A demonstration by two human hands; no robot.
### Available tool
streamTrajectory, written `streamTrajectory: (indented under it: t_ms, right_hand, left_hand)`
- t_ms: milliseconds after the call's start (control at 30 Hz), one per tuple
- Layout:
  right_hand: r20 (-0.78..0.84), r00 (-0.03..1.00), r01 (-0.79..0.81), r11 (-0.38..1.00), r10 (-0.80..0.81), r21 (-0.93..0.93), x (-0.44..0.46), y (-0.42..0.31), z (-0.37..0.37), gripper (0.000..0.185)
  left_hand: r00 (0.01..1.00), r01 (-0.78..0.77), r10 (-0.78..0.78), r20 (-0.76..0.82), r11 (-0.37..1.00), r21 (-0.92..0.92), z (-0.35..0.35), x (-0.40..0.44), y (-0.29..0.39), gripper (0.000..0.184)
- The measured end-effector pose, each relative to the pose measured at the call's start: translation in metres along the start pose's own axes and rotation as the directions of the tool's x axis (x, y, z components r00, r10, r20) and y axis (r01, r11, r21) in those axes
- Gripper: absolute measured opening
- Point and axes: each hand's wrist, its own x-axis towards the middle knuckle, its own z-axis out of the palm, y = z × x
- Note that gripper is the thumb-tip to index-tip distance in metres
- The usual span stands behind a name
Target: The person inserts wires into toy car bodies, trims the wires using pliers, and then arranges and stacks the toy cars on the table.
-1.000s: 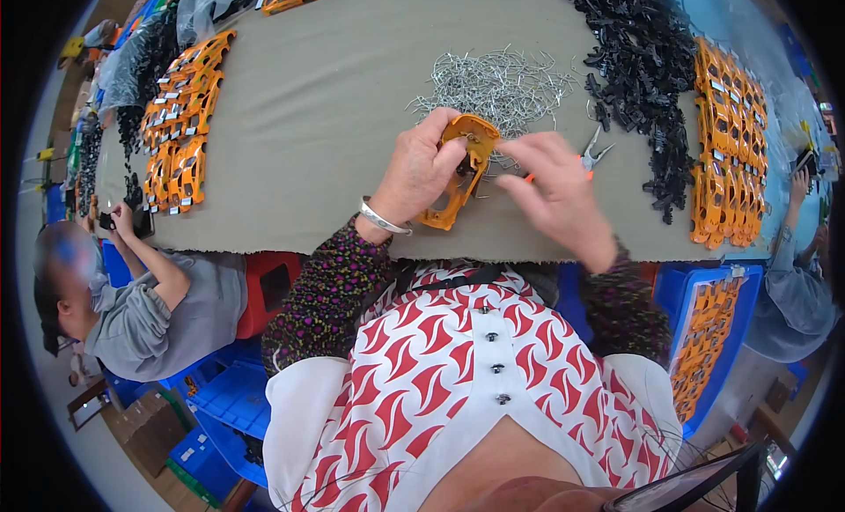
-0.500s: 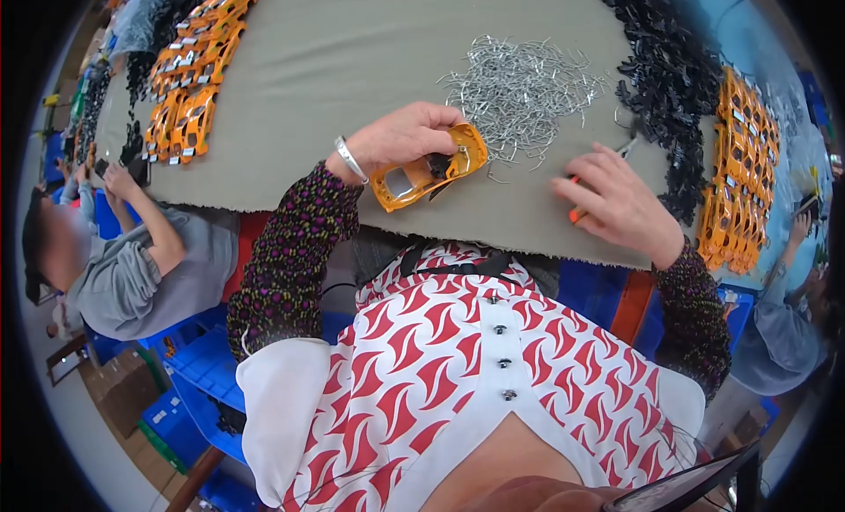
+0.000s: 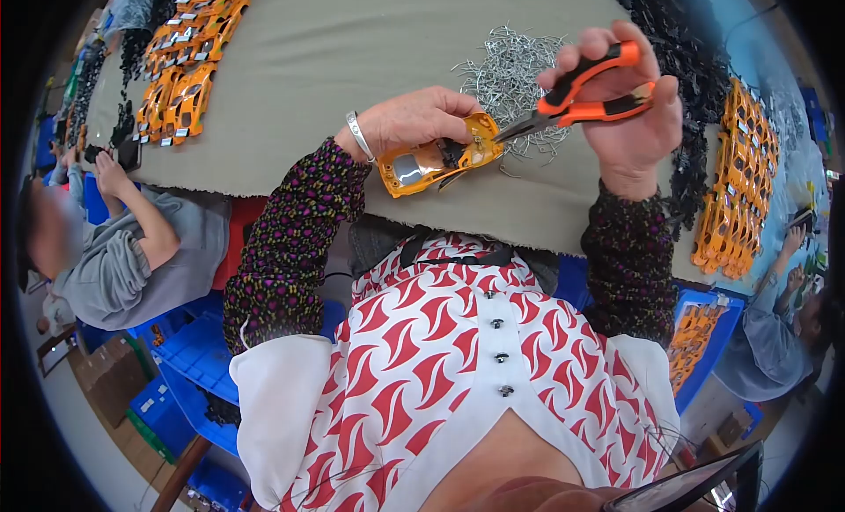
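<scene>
My left hand [image 3: 421,123] holds an orange plastic car shell [image 3: 409,169], its hollow inside facing up, with thumb and fingers at its right part. A small black piece sits inside the shell. My right hand [image 3: 629,129] is wrapped round the orange and black handles of long-nosed pliers [image 3: 563,101], palm turned up. The pliers' tips are at the right end of the shell, by a small metal bit. Behind the pliers lies a heap of bent silver wires [image 3: 510,63].
Rows of orange shells lie at the left [image 3: 189,94] and right [image 3: 735,191] of the cloth-covered table [image 3: 343,45]. Black parts [image 3: 695,98] are piled at the right. People sit at both sides. A blue crate [image 3: 715,336] stands below right.
My right hand has picked up the pliers from the table and brought them left to the shell. My left hand has moved left and tilted the shell flatter.
</scene>
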Motion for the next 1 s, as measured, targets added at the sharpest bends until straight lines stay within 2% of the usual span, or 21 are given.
streamTrajectory:
  t_ms: [133,233,400,500,600,733,1000]
  right_hand:
    - [0.042,0.999,0.0,0.998,0.003,-0.055,0.005,0.018,0.011,0.064]
    - [-0.055,0.987,0.137,0.965,-0.153,-0.224,-0.002,0.026,0.021,0.062]
    - [-0.195,0.96,0.144,0.954,-0.198,-0.262,-0.009,0.039,0.03,0.06]
    - [-0.295,0.928,0.129,0.938,-0.228,-0.321,-0.011,0.046,0.032,0.05]
    - [-0.317,0.912,0.168,0.943,-0.259,-0.289,-0.013,0.048,0.031,0.042]
    - [-0.351,0.888,0.218,0.943,-0.298,-0.25,-0.014,0.049,0.031,0.033]
    - [-0.368,0.86,0.263,0.925,-0.353,-0.274,-0.019,0.054,0.035,0.029]
  left_hand:
    - [1.0,-0.004,0.006,0.029,0.997,-0.075,-0.005,-0.001,-0.004,0.031]
    - [0.999,-0.027,0.031,0.034,0.994,-0.109,-0.01,0.003,-0.01,0.034]
    - [0.999,-0.033,0.036,0.019,0.986,-0.164,-0.008,0.002,-0.009,0.036]
    - [1.0,-0.025,0.025,0.002,0.985,-0.171,-0.007,0.001,-0.008,0.037]
    - [1.0,-0.016,0.014,-0.012,0.988,-0.153,-0.007,0.001,-0.008,0.038]
    - [1.0,-0.026,0.025,-0.008,0.972,-0.234,-0.007,0.002,-0.008,0.039]
    - [1.0,0.005,-0.006,-0.005,0.991,-0.13,-0.007,0.002,-0.006,0.041]
